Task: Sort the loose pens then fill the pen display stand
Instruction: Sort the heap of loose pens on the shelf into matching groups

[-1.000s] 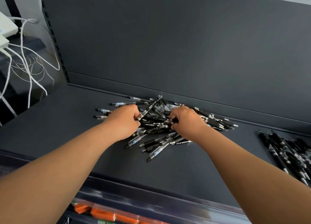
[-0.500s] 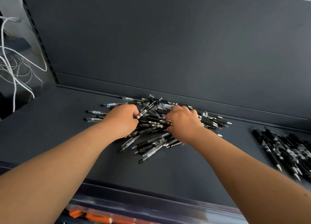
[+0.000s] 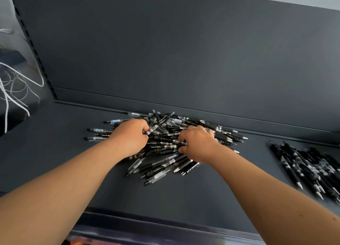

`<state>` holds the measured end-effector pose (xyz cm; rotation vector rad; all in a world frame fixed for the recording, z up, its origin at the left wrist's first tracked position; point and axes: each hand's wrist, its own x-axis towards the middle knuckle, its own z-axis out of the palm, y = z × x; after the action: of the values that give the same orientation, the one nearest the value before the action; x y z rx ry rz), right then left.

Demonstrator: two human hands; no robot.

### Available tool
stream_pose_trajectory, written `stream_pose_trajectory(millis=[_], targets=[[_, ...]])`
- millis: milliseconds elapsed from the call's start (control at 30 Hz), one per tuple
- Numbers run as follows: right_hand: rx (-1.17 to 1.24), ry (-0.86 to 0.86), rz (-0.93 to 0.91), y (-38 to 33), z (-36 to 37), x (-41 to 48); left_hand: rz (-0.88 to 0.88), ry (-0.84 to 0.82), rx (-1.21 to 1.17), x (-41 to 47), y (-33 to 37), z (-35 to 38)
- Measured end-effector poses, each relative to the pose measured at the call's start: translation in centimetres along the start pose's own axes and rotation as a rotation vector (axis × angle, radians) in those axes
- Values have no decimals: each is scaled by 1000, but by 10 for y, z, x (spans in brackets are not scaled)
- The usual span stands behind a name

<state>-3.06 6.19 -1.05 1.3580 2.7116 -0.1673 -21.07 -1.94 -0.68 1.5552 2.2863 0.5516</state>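
A mixed pile of loose pens (image 3: 165, 149), black and clear-barrelled, lies on the dark grey shelf (image 3: 55, 152) near its back wall. My left hand (image 3: 131, 134) sits on the pile's left side and pinches a clear pen (image 3: 156, 128) that points up and to the right. On the pile's right side, my right hand (image 3: 196, 143) has its fingers curled round black pens in the heap. At the far right of the shelf lies a separate group of black pens (image 3: 309, 167), roughly aligned. No display stand is in view.
White cables (image 3: 12, 90) hang at the left beyond the shelf's upright. The shelf's front lip (image 3: 165, 224) runs along the bottom, with something orange (image 3: 79, 242) below it. Bare shelf surface lies between the two pen groups.
The view has shifted a little to the right. Both hands stay in the pile; the right hand has dug slightly deeper among the black pens.
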Motion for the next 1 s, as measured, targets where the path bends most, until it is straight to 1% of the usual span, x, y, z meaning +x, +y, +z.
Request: stream_pose_trajectory(millis=[200,433,533,600,700,733,800,900,1000], targets=[[109,12,-1,2,2,-1,-8,13,-20,1,2,0],[-21,33,-41,2,-3,-5,-35,29,-113,1,4,-3],[4,72,-51,4,-7,-9,-39,53,-163,2,7,-4],[44,93,-49,8,-10,-13,-41,119,-223,2,13,-7],[107,112,-24,15,-15,-18,-74,259,-372,2,25,-14],[156,113,-5,18,-17,-20,-93,268,-432,2,29,-16],[347,82,38,26,-22,-25,-129,225,-530,1,37,-17],[711,-16,70,39,-33,-38,-173,75,-665,-4,55,-11],[998,-87,72,46,-37,-52,-187,-85,-790,-9,82,2]])
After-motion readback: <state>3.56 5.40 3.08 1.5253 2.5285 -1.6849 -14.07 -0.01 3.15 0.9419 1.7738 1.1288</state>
